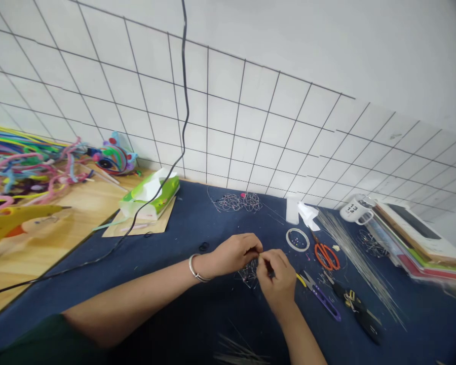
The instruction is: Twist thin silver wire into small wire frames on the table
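Observation:
My left hand [237,253], with a silver bangle at the wrist, is closed in a pinch at the middle of the dark blue cloth [167,294]. Close against its fingertips, my right hand [278,279] is also closed, its thumb and forefinger pressed together. What the fingertips grip is too small and covered to make out. A tangle of thin wire [248,275] shows below and between the hands. Right of my right hand lie purple-handled snips [325,300], a yellow-handled tool [301,280] and orange-handled scissors [327,257].
Wire coils [237,202] lie near the tiled wall. A white ring [297,240], pliers [359,314], long straight wires [359,258], a mug [357,210] and stacked books [421,238] are rightward. A black cable [185,86] crosses before a tissue pack [152,193]; a yellow glue gun [19,217] lies left.

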{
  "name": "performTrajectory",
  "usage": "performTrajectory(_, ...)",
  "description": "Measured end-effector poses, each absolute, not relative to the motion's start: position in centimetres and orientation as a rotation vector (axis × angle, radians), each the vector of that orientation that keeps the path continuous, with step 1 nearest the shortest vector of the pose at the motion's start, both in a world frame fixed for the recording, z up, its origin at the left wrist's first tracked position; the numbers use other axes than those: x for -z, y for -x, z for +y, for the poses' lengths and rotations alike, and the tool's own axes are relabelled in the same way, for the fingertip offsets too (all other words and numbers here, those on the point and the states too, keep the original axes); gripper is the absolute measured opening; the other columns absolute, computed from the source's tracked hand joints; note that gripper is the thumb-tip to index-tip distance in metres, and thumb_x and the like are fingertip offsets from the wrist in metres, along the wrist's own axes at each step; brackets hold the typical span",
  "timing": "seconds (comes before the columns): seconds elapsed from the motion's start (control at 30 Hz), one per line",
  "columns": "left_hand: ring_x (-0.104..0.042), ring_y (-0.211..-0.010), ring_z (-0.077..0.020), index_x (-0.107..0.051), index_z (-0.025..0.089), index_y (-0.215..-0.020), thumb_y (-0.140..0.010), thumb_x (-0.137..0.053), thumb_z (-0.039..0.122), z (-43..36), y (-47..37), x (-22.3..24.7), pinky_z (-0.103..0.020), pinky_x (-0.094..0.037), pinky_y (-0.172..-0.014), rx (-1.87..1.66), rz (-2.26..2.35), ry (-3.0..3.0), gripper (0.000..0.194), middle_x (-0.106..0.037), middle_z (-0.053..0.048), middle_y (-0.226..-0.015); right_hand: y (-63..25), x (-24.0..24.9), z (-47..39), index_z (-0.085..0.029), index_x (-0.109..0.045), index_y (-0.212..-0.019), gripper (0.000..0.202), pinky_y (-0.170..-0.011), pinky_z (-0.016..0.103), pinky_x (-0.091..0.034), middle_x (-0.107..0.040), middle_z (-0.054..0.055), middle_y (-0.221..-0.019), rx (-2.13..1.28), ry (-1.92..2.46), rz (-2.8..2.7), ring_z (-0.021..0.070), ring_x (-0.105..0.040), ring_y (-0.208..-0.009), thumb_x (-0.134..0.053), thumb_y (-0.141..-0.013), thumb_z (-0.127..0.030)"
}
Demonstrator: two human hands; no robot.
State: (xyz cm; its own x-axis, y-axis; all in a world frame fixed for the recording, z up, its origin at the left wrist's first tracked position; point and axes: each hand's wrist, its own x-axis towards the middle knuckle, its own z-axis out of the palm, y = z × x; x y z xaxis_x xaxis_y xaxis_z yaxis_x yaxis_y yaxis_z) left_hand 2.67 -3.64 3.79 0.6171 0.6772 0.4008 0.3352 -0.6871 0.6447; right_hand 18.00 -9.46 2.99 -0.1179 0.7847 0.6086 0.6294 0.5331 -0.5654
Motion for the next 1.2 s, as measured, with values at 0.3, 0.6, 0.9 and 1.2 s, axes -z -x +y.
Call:
performTrajectory(0.3,-0.057,-0.076,-0.0095,-0.059,0.015,-0.08,-0.081,-0.045,0.01,-2.7,-1.5,-4.3,-0.019,-0.044,-0.07,-0.878,0.531,-2.294,0.015,-0.062,-0.003,-0.08,-19.5,-4.4,-9.4,-0.017,-0.058,-0.088,0.015,-0.072,0.03,-0.045,-0.058,0.006,-0.082,-0.137,1.085,-1.92,0.0158,-0.055,-0.078,-0.05,-0.078,-0.008)
performTrajectory(0.6,-0.059,-0.073,-0.0094,-0.06,0.014,-0.075,-0.082,-0.047,0.012,-2.9,-1.4,-5.4,-0.019,-0.046,-0.07,-0.775,0.451,-2.238,0.014,-0.064,-0.003,-0.078,-19.9,-3.9,-9.1,-0.016,-0.057,-0.106,0.029,-0.08,0.035,-0.047,-0.06,0.01,-0.095,-0.014,1.098,-2.012,0.0193,-0.056,-0.089,-0.052,-0.078,-0.009)
performTrajectory(0.9,-0.06,-0.071,-0.0122,-0.063,0.011,-0.072,-0.079,-0.055,0.021,-2.8,-1.3,-5.3,-0.023,-0.049,-0.068,-0.755,0.392,-1.913,0.015,-0.063,-0.006,-0.073,-19.8,-4.4,-9.0,-0.018,-0.06,-0.101,0.024,-0.079,0.031,-0.048,-0.063,0.008,-0.091,-0.109,1.013,-2.012,0.0167,-0.058,-0.085,-0.052,-0.08,-0.008)
performTrajectory(1.2,-0.055,-0.059,-0.008,-0.058,0.008,-0.068,-0.07,-0.067,0.024,-3.1,-2.0,-4.3,-0.021,-0.046,-0.058,-0.858,0.44,-1.468,0.018,-0.055,-0.001,-0.065,-18.6,-4.8,-9.5,-0.019,-0.062,-0.088,0.011,-0.067,0.027,-0.049,-0.061,0.005,-0.082,-0.333,1.122,-1.865,0.0144,-0.057,-0.073,-0.054,-0.08,-0.018)
